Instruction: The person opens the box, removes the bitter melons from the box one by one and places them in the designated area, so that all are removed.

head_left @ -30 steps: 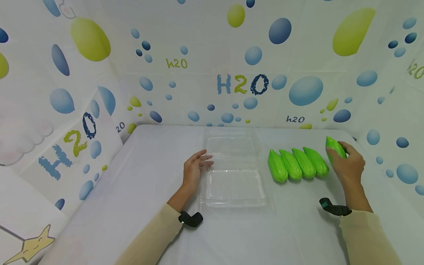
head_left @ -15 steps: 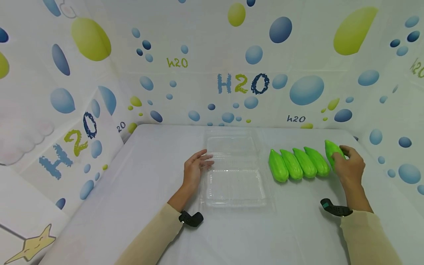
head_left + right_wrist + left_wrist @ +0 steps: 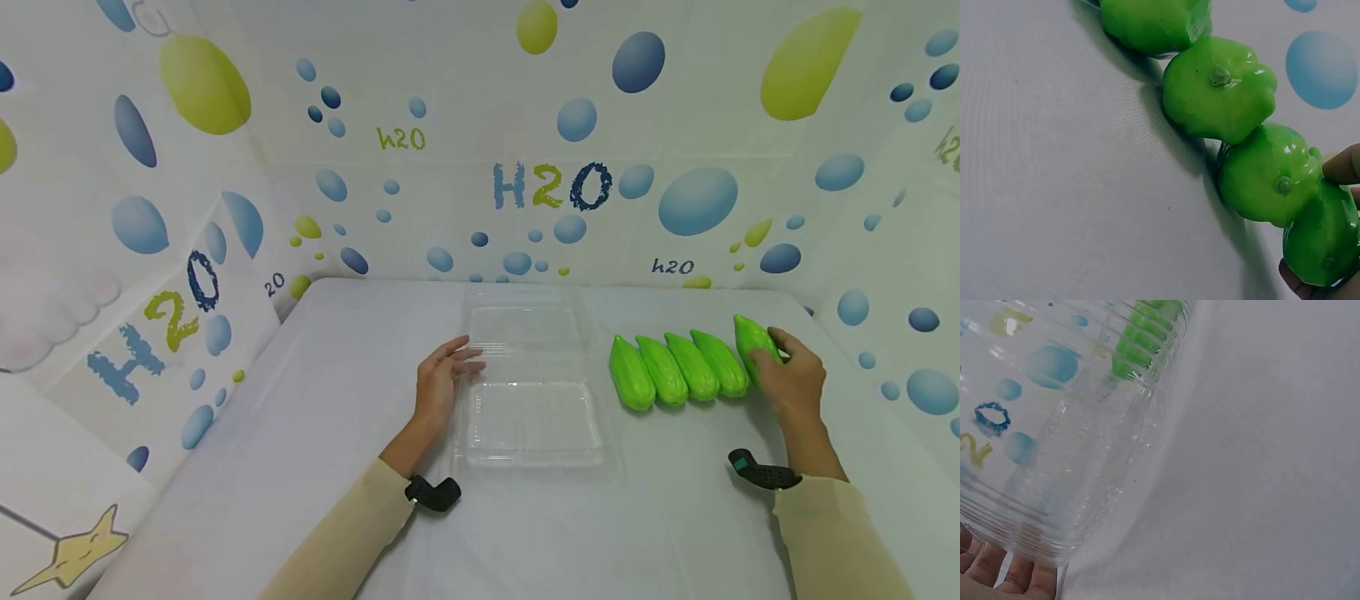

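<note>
In the head view, several glossy green ridged gourd-like vegetables [image 3: 632,375] lie side by side in a slanted row, pointed tips away from me. My right hand [image 3: 795,375] holds the rightmost green vegetable [image 3: 752,339] between thumb and fingers, against the end of the row. The right wrist view shows this held vegetable [image 3: 1319,234] touching its neighbour [image 3: 1270,178]. A clear plastic clamshell container [image 3: 532,425] lies opened flat in the middle. At its left side, my left hand [image 3: 438,383] rests with loosely extended fingers [image 3: 1019,572] by the clear wall.
The table [image 3: 322,517] has a white cloth. A patterned backdrop [image 3: 450,83] with blue and green spots stands behind and at both sides. The container lies between my left hand and the green row.
My right hand has brought the held green vegetable slightly down and left, closing the gap to the row. The left hand and the container have stayed in place.
</note>
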Available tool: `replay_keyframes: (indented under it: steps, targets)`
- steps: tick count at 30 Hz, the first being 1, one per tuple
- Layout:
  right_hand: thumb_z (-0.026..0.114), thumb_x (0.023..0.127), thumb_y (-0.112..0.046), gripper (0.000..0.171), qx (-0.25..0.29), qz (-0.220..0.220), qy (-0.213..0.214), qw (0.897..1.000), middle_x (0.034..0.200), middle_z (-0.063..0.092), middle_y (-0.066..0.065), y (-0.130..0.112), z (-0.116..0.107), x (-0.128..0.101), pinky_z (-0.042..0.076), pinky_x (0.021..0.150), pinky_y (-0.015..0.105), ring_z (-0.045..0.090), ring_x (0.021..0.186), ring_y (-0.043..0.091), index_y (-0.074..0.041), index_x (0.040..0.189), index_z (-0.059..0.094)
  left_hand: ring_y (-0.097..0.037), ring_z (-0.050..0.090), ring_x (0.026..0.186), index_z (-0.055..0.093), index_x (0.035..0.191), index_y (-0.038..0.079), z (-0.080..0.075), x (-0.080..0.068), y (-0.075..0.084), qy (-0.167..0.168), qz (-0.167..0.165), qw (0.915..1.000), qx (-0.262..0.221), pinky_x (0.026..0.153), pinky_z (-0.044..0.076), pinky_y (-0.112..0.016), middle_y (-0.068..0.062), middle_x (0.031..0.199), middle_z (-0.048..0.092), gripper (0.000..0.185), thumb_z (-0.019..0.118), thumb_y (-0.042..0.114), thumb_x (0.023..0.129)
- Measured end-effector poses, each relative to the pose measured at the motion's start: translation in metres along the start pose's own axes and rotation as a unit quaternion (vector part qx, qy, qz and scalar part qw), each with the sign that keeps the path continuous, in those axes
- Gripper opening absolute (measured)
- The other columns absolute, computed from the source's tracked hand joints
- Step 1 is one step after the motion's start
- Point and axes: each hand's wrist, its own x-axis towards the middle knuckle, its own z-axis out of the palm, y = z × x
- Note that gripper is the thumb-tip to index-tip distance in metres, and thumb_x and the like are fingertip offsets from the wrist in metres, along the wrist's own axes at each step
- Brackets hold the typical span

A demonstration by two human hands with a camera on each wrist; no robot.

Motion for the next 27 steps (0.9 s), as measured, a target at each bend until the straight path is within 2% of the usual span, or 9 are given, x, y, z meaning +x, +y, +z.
replay_keyframes:
  steps: [5, 18, 27]
  targets:
    - [0.050, 0.101, -0.031, 0.066, -0.002, -0.004, -0.004, 1.000, 0.162, 0.032, 0.021, 0.0042, 0.0028, 0.0018, 0.031, 0.115, 0.060, 0.034, 0.145, 0.046, -0.006, 0.159, 0.030, -0.042, 0.069, 0.107, 0.051, 0.140, -0.010, 0.0003, 0.0002, 0.0005, 0.000, 0.000, 1.0000, -0.002, 0.101, 0.051, -0.049, -0.029, 0.125, 0.065, 0.048, 0.033, -0.004, 0.096]
    - [0.050, 0.103, -0.033, 0.065, -0.021, -0.025, -0.021, 0.999, 0.157, 0.037, 0.027, 0.0095, 0.0042, 0.0012, 0.034, 0.112, 0.062, 0.037, 0.142, 0.050, -0.001, 0.156, 0.034, -0.040, 0.069, 0.108, 0.051, 0.140, -0.009, -0.0007, 0.0020, -0.0011, -0.002, 0.003, 0.9999, 0.013, 0.101, 0.051, -0.049, -0.028, 0.126, 0.065, 0.047, 0.033, -0.003, 0.097]
    - [0.050, 0.102, -0.037, 0.066, -0.026, -0.016, -0.022, 0.999, 0.153, 0.043, 0.028, 0.0106, 0.0045, 0.0008, 0.036, 0.109, 0.062, 0.040, 0.139, 0.050, 0.003, 0.153, 0.039, -0.043, 0.068, 0.108, 0.051, 0.140, -0.009, -0.0005, 0.0016, -0.0001, -0.003, 0.003, 1.0000, 0.005, 0.102, 0.050, -0.049, -0.028, 0.126, 0.065, 0.047, 0.033, -0.004, 0.097]
